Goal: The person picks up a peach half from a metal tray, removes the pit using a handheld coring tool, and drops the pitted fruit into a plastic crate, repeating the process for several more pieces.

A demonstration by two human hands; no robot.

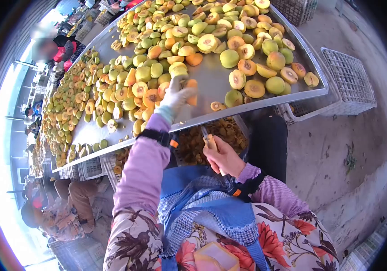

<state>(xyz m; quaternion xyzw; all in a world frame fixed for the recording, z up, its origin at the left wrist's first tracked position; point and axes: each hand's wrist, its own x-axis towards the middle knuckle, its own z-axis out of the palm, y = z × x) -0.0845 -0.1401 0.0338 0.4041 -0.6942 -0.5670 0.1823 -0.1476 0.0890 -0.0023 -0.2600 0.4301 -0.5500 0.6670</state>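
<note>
Knife (209, 143): one, right hand (223, 156); fruit (192, 92): one, left hand (175, 96).

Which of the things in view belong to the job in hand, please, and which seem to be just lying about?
In use, I judge:
small knife in the right hand
blurred orange fruit at the gloved left hand
metal table heaped with cut stone fruit
scraps below the table's edge

Apparently just lying about:
lattice crate right of the table
green sprig on the floor
</note>
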